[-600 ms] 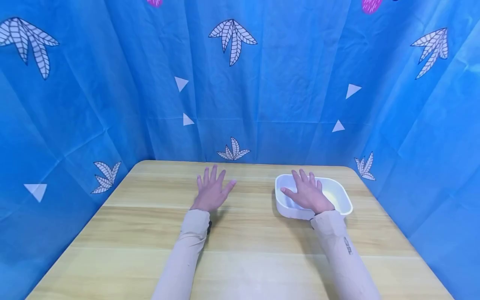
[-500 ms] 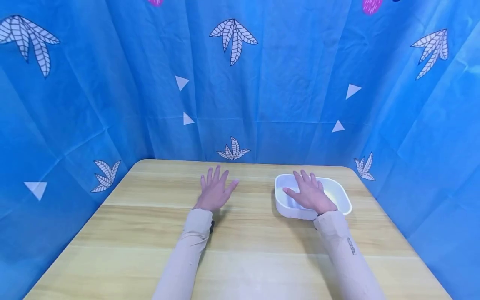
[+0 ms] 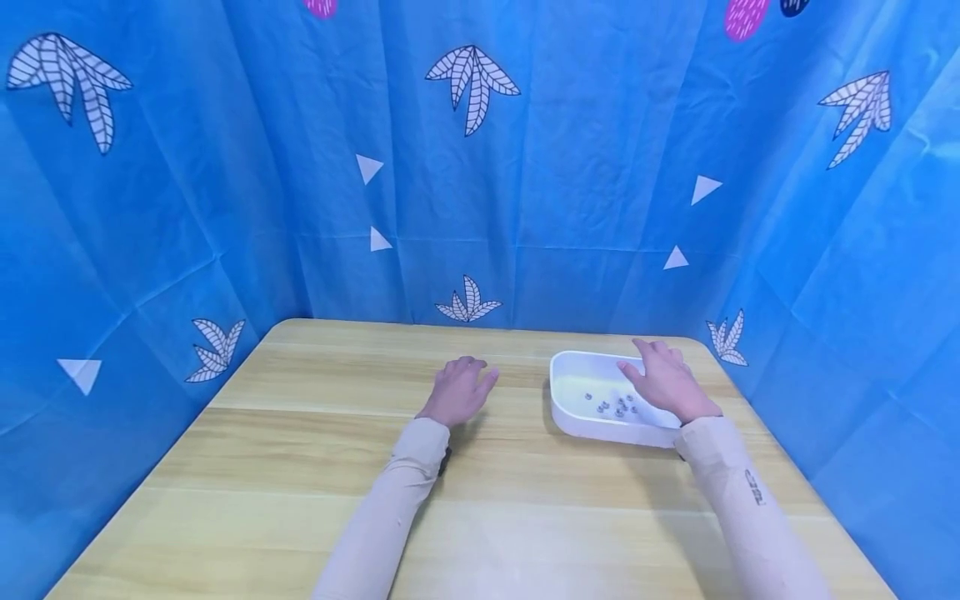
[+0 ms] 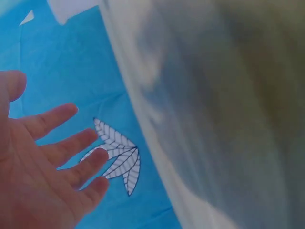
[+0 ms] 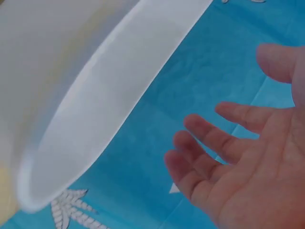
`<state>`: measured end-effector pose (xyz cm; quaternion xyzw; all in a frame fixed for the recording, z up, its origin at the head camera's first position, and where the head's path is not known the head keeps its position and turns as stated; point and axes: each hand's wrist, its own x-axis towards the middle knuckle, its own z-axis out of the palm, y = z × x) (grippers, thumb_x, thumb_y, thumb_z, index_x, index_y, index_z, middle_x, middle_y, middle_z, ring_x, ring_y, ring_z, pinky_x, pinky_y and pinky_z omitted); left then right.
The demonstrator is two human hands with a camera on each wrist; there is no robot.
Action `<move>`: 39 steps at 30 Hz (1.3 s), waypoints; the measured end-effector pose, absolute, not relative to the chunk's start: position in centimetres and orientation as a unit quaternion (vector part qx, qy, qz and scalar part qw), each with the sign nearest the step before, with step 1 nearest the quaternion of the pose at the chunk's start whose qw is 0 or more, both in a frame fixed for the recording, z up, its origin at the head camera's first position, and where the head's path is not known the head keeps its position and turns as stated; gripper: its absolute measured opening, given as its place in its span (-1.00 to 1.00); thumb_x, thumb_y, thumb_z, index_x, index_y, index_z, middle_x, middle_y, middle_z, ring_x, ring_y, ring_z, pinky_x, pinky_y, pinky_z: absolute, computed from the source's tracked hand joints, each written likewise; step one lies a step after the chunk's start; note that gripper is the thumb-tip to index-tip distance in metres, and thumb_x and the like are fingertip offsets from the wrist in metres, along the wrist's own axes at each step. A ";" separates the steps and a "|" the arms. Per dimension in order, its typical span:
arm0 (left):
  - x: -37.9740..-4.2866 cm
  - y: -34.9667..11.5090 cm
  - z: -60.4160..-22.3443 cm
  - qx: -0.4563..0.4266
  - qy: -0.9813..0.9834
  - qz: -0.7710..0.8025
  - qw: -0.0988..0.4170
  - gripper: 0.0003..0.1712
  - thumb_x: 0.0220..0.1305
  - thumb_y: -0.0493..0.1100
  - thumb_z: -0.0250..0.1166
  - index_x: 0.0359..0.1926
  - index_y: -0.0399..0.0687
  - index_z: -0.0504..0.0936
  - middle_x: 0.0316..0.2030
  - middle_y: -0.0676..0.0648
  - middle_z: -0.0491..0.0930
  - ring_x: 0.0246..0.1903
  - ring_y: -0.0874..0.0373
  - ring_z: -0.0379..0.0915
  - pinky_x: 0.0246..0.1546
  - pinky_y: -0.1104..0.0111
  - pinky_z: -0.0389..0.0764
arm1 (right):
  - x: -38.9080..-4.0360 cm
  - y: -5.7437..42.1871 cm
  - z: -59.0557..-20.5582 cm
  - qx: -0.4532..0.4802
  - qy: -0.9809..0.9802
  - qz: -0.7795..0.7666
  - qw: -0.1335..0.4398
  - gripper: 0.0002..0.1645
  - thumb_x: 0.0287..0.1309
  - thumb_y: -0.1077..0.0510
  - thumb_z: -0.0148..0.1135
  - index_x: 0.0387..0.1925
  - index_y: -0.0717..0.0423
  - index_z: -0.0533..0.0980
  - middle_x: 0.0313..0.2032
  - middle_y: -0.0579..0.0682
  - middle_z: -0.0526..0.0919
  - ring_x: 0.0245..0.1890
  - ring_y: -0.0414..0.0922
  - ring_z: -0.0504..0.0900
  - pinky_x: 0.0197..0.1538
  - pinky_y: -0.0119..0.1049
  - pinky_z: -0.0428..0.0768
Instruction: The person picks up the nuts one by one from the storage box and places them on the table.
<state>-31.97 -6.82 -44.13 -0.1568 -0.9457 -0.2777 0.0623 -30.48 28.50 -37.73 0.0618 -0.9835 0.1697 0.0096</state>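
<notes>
A white rectangular tub (image 3: 600, 429) with rounded corners stands at the back right of the table. Several small silvery pieces (image 3: 621, 407), too small to make out, lie scattered on its floor. My right hand (image 3: 667, 382) hovers over the tub's right side with nothing in it; in the right wrist view its fingers (image 5: 224, 143) are spread and slightly bent beside the tub wall (image 5: 109, 90). To the left of the tub, above the wood, is my left hand (image 3: 459, 392). The left wrist view shows its palm bare and its fingers (image 4: 71, 148) loosely bent.
The wood-grain table (image 3: 495, 517) has rounded back corners. A blue curtain (image 3: 570, 167) with white leaves and triangles hangs behind it and along both sides. Beige sleeves (image 3: 382, 525) cover both forearms.
Both hands have shifted right, and their spread fingers have bent a little. The right hand no longer covers the middle of the tub, so the small silvery pieces now show.
</notes>
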 end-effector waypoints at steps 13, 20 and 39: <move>-32.4 -4.9 -44.3 -0.176 -0.932 -0.315 0.035 -0.37 0.63 0.18 -0.10 0.26 -0.19 0.59 0.28 -0.24 0.56 0.31 -0.18 0.45 0.42 -0.08 0.40 | -30.8 33.7 -38.5 0.028 -0.987 0.149 0.049 -0.14 0.59 -0.17 -0.16 0.43 0.57 0.18 0.36 0.63 0.25 0.39 0.52 0.19 0.47 0.42 0.19; -32.9 -2.4 -43.4 -0.167 -0.914 -0.370 -0.028 -0.32 0.62 0.24 -0.13 0.19 -0.19 0.63 0.04 -0.19 0.70 0.08 -0.08 0.62 0.21 0.05 0.61 | -30.5 35.5 -39.2 0.011 -0.987 0.158 0.019 -0.10 0.61 -0.20 -0.25 0.37 0.65 0.20 0.31 0.66 0.31 0.35 0.53 0.28 0.43 0.40 0.28; -33.7 1.6 -45.3 -0.126 -0.906 -0.398 -0.068 -0.16 0.60 0.36 -0.34 0.44 -0.10 0.46 0.38 -0.18 0.53 0.43 -0.16 0.40 0.49 -0.02 0.38 | -30.6 38.6 -42.4 -0.013 -0.978 0.206 -0.021 0.04 0.59 -0.26 -0.67 0.20 0.60 0.41 0.08 0.56 0.58 0.08 0.43 0.60 0.23 0.32 0.52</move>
